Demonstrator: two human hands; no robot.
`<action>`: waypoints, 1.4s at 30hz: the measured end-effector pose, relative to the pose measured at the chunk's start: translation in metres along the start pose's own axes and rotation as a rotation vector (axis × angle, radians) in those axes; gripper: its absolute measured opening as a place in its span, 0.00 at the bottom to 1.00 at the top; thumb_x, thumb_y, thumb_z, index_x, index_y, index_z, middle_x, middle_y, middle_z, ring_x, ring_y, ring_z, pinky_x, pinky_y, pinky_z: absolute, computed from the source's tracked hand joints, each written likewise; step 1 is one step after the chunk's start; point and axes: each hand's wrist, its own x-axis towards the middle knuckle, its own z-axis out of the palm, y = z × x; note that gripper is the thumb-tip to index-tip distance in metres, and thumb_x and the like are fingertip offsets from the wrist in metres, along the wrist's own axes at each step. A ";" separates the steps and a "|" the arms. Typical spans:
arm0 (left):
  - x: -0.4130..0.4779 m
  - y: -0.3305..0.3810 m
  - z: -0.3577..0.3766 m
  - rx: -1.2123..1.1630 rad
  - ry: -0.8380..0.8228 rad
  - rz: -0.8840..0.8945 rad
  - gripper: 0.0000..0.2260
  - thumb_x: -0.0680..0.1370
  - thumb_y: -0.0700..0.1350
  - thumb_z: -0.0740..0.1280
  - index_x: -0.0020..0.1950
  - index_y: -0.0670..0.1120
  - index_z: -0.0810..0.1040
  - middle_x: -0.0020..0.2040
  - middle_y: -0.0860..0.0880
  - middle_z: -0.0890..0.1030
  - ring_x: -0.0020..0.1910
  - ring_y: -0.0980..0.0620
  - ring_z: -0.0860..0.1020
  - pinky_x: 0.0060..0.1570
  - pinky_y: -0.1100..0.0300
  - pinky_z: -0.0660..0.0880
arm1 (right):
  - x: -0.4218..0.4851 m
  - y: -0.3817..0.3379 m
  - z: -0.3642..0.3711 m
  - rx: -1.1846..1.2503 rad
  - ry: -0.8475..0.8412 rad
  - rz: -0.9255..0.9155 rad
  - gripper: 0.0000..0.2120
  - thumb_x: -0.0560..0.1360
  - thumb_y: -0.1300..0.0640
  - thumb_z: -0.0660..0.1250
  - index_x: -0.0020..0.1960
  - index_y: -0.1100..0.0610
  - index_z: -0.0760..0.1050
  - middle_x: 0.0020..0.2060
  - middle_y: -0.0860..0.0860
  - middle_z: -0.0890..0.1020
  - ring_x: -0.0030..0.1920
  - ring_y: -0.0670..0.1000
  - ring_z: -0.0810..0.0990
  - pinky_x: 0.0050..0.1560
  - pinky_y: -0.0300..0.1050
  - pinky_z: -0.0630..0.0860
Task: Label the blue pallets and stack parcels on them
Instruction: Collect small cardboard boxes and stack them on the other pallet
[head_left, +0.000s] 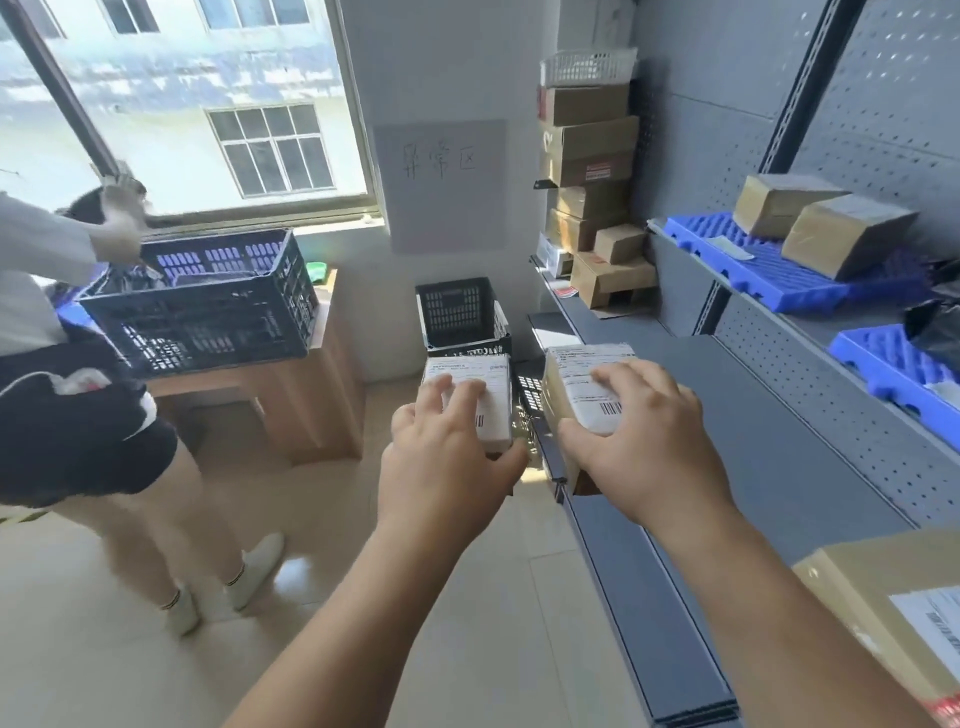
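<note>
My left hand (447, 457) grips a small white-labelled parcel (491, 384) held over the floor, left of the shelf edge. My right hand (649, 441) grips a second brown parcel with a white shipping label (576, 374) above the front edge of the grey shelf (769, 441). One blue pallet (763, 270) lies on the upper shelf and carries two brown taped parcels (841, 234). Another blue pallet (893, 374) lies further right on that shelf, partly under a black bag (935, 327).
A person (67, 364) stands at the left by a dark crate (208, 301) on a wooden table. A smaller black crate (462, 317) sits on the floor ahead. Cardboard boxes (592, 171) are piled at the shelf's far end. A large labelled box (893, 613) lies at bottom right.
</note>
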 end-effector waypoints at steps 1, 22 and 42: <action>0.016 -0.004 0.001 -0.002 -0.006 0.005 0.27 0.73 0.65 0.68 0.70 0.61 0.68 0.78 0.55 0.62 0.72 0.43 0.65 0.60 0.50 0.71 | 0.012 -0.003 0.008 -0.001 0.001 0.001 0.28 0.70 0.43 0.69 0.69 0.47 0.73 0.68 0.43 0.71 0.66 0.53 0.66 0.57 0.51 0.72; 0.315 -0.007 0.063 -0.042 0.078 -0.041 0.27 0.74 0.66 0.68 0.71 0.62 0.68 0.77 0.58 0.63 0.72 0.46 0.66 0.61 0.48 0.74 | 0.317 0.003 0.112 0.111 0.036 -0.147 0.26 0.70 0.43 0.70 0.67 0.47 0.74 0.66 0.43 0.73 0.66 0.53 0.68 0.58 0.48 0.71; 0.601 0.011 0.144 -0.172 -0.030 0.202 0.28 0.72 0.69 0.66 0.70 0.65 0.67 0.76 0.60 0.65 0.72 0.46 0.68 0.53 0.55 0.68 | 0.536 0.033 0.157 -0.054 0.222 0.033 0.27 0.71 0.41 0.69 0.68 0.49 0.74 0.68 0.44 0.72 0.66 0.52 0.68 0.58 0.51 0.74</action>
